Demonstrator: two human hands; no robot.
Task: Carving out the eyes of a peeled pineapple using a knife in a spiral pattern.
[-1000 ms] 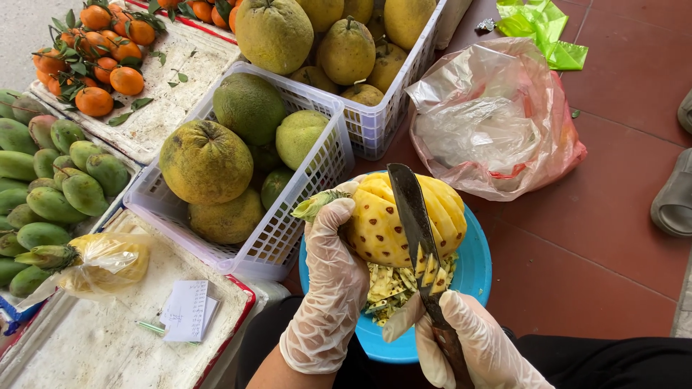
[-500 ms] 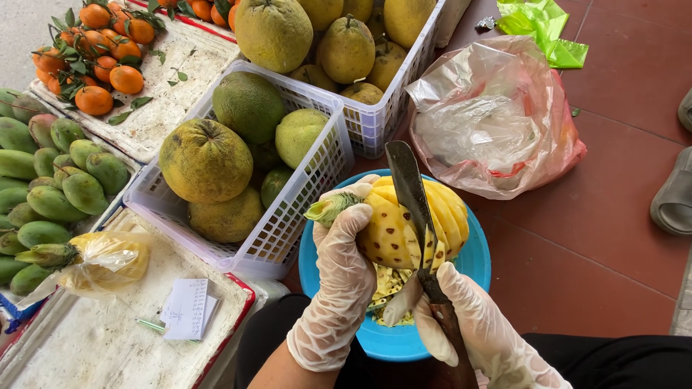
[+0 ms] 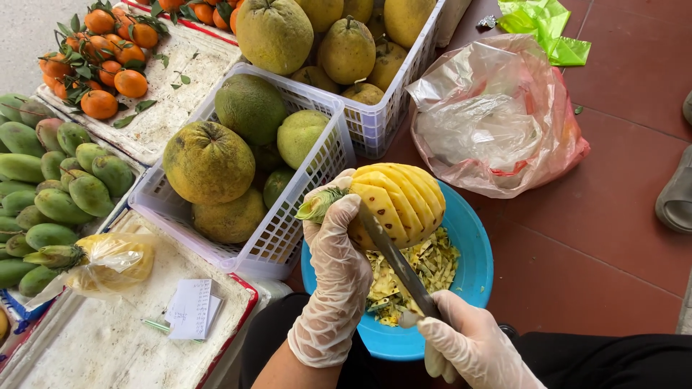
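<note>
The gloved left hand [image 3: 339, 245] clamps its grip on a peeled pineapple [image 3: 404, 202] over a blue bowl [image 3: 476, 270]. The right hand [image 3: 468, 346] is closed on a knife [image 3: 393, 259]. A crumpled pink plastic bag [image 3: 497, 115] lies just behind, beside white baskets [image 3: 317, 166].

two white baskets of pomelos [image 3: 209, 162] sit beside green mangoes [image 3: 50, 180] and tangerines [image 3: 108, 54] — a crumpled plastic bag [image 3: 497, 119] lies on the red tile floor [image 3: 620, 238], near a grey sandal [image 3: 677, 194].
</note>
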